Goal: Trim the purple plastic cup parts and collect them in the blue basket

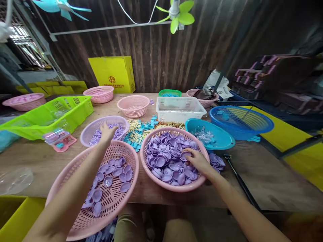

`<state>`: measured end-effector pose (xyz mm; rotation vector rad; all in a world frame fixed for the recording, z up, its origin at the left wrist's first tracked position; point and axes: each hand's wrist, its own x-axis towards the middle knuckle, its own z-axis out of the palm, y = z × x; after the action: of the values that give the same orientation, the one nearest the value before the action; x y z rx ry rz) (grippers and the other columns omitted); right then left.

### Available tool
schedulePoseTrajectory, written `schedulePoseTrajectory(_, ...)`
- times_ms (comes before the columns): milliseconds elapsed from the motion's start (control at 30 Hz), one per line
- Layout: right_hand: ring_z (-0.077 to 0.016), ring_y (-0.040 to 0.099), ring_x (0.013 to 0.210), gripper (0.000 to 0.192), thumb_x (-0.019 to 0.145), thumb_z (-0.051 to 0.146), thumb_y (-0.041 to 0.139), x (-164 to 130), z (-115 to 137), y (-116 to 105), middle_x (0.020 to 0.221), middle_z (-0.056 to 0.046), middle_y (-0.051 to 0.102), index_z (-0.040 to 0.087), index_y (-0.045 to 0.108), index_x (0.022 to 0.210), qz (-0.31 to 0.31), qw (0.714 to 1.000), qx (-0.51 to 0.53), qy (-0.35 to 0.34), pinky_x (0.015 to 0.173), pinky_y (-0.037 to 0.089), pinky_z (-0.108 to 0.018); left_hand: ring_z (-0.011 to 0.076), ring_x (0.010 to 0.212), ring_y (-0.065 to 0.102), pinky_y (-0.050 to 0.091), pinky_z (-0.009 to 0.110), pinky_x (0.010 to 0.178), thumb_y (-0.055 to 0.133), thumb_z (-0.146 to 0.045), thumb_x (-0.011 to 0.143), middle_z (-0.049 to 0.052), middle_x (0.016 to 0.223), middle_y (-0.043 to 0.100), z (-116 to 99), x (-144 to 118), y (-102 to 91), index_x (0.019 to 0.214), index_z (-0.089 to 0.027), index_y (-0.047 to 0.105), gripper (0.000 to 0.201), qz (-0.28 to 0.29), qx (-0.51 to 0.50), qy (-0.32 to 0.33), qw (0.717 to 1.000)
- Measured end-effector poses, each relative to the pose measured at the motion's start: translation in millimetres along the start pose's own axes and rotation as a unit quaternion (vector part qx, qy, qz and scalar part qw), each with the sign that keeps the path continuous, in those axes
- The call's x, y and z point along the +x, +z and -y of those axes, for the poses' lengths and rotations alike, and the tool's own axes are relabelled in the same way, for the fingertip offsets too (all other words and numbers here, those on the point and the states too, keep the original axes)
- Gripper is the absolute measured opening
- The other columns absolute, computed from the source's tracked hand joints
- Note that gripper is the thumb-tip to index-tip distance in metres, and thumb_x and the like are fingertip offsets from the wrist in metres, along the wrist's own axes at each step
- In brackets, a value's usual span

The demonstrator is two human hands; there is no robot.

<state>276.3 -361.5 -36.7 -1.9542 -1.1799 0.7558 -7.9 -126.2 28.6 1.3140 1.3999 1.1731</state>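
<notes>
My left hand [107, 131] reaches over a lavender basket [87, 129] of small purple pieces [96, 137]. Its thumb points out to the right, apart from the fingers, and I see nothing held in it. In a round pink basket [174, 188] heaped with purple oval shells [161, 162], my right hand [198, 160] is closed on one purple oval shell [185, 155] at the right side of the pile. Below my left forearm stands a larger pink basket [133, 168], with purple oval pieces [117, 171] scattered over its slatted bottom.
Behind the baskets lie blue and cream small parts [137, 129]. A white crate [180, 116], a turquoise basin [227, 143] and a blue basket [267, 126] stand beyond. At left are a lime-green crate [32, 129] and a pink plastic case [64, 143]. A black-handled tool [241, 181] lies right.
</notes>
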Motion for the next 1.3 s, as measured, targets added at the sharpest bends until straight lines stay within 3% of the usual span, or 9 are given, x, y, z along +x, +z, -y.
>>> schedulePoseTrajectory(100,-0.0130,0.060,0.051,0.019,0.072,0.024,0.044,0.0,0.1,-0.4,0.067,0.001,0.059,0.016,0.055,0.086,0.009,0.997,0.072,0.031,0.039,0.037,-0.019,0.0253,0.106,0.043,0.030,0.036,0.097,0.064,-0.011,0.061,0.009,0.110,0.049,1.0,-50.6,33.0,0.104,-0.018,0.056,0.044,0.137,0.070,0.149,0.977)
schedulePoseTrajectory(167,-0.0128,0.060,0.049,0.016,0.073,0.025,0.046,-0.3,1.3,0.2,0.063,0.001,0.059,0.016,0.056,0.081,0.005,0.995,0.095,0.033,0.038,0.036,-0.018,0.0200,0.083,0.050,0.036,0.033,0.088,0.061,-0.012,0.063,0.006,0.092,0.053,3.8,-88.8,54.8,0.089,-0.020,0.063,0.027,0.314,0.106,0.219,0.918)
schedulePoseTrajectory(233,-0.0117,0.058,0.046,0.018,0.073,0.025,0.047,-2.3,2.5,0.1,0.060,0.001,0.059,0.015,0.059,0.083,-0.010,0.995,0.097,0.031,0.037,0.035,-0.018,0.0166,0.073,0.049,0.039,0.029,0.080,0.058,-0.009,0.064,0.004,0.084,0.052,8.9,-121.2,73.8,0.079,-0.021,0.065,0.021,0.423,0.152,0.276,0.850)
schedulePoseTrajectory(367,-0.0112,0.054,0.044,0.027,0.075,0.032,0.048,-10.9,1.8,-3.5,0.053,0.002,0.057,0.015,0.063,0.090,-0.061,0.995,0.073,-0.010,0.043,0.038,-0.021,0.0147,0.067,0.047,0.038,0.024,0.066,0.052,0.000,0.059,0.003,0.080,0.048,21.9,-154.4,101.7,0.068,-0.021,0.063,0.025,0.496,0.243,0.339,0.762)
schedulePoseTrajectory(500,-0.0126,0.050,0.042,0.031,0.075,0.038,0.045,-17.8,-2.1,-7.7,0.043,0.004,0.050,0.014,0.063,0.082,-0.084,0.994,0.064,-0.031,0.045,0.037,-0.023,0.0148,0.064,0.044,0.036,0.024,0.062,0.049,0.000,0.061,0.003,0.073,0.045,29.7,-156.5,117.2,0.055,-0.018,0.059,0.021,0.509,0.287,0.367,0.724)
schedulePoseTrajectory(767,-0.0146,0.053,0.058,0.028,0.078,0.029,0.037,-16.0,-0.4,-4.9,0.060,-0.001,0.057,0.015,0.060,0.074,-0.066,0.988,-0.090,-0.102,0.055,0.038,-0.024,0.0157,0.068,0.045,0.035,0.024,0.067,0.053,-0.009,0.068,0.002,0.070,0.047,31.2,-158.9,116.5,0.061,-0.020,0.056,0.013,0.462,0.223,0.334,0.791)
schedulePoseTrajectory(933,-0.0148,0.052,0.073,0.013,0.071,0.015,0.051,-18.8,-1.7,-3.5,0.075,-0.003,0.061,0.015,0.062,0.065,0.058,0.969,-0.153,-0.187,0.070,0.038,-0.025,0.0143,0.065,0.045,0.035,0.023,0.066,0.055,-0.018,0.072,0.000,0.066,0.048,26.8,-170.9,109.3,0.061,-0.019,0.051,0.011,0.367,0.165,0.276,0.873)
schedulePoseTrajectory(1100,-0.0172,0.049,0.080,0.015,0.072,0.009,0.053,-22.7,-10.1,-4.4,0.083,-0.006,0.061,0.014,0.063,0.061,0.117,0.941,-0.214,-0.234,0.076,0.035,-0.029,0.0115,0.052,0.049,0.038,0.022,0.053,0.055,-0.031,0.074,-0.004,0.053,0.047,20.9,-178.3,99.7,0.059,-0.017,0.045,0.023,0.359,0.063,0.075,0.928)
schedulePoseTrajectory(1300,-0.0162,0.049,0.080,0.017,0.073,0.008,0.050,-22.7,-11.4,-5.7,0.082,-0.005,0.059,0.014,0.062,0.064,0.126,0.932,-0.225,-0.255,0.073,0.036,-0.027,0.0145,0.055,0.060,0.049,0.026,0.056,0.059,-0.027,0.073,0.001,0.060,0.056,14.9,-183.4,96.4,0.069,-0.014,0.046,0.019,0.347,-0.119,-0.160,0.916)
